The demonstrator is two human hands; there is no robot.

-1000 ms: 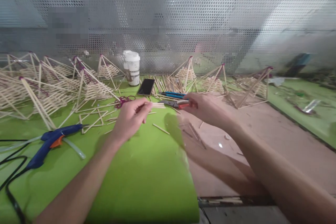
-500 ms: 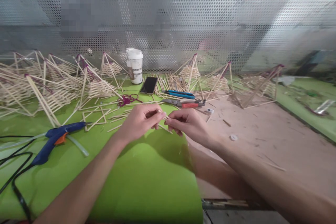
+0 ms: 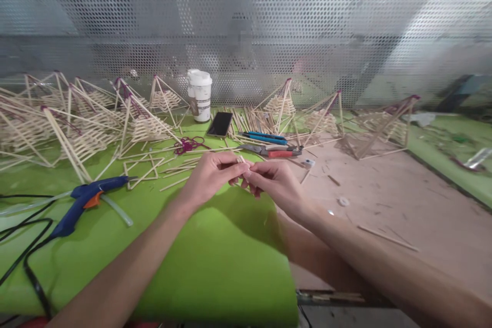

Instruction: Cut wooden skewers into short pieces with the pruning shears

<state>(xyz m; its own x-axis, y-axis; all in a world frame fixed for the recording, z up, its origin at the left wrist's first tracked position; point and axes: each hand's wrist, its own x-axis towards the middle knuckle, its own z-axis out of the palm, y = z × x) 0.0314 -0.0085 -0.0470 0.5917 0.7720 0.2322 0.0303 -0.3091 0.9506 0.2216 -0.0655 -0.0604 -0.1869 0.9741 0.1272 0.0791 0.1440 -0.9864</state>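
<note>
Thin wooden sticks (image 3: 241,159) show between my fingertips, mostly hidden by the hands. My left hand (image 3: 216,174) pinches them between thumb and forefinger. Against it, fingertips touching, my right hand (image 3: 272,180) is closed on the same sticks. Loose wooden sticks (image 3: 180,167) lie on the green sheet just behind my left hand. Beyond the right hand are pliers (image 3: 274,151) with red on the handle and a blue-handled cutting tool (image 3: 265,138). A tangle of purple cord (image 3: 189,145) rests behind the left hand.
A blue glue gun (image 3: 90,200) with black cable lies at left. Stick pyramid frames (image 3: 149,125) crowd the back left; more frames (image 3: 323,118) stand at back right. A white cup (image 3: 200,96) and a phone (image 3: 220,124) sit before the perforated metal screen (image 3: 246,20).
My hands have come together, fingertips now touching around the sticks, whose visible ends point more upward. The view has shifted slightly.
</note>
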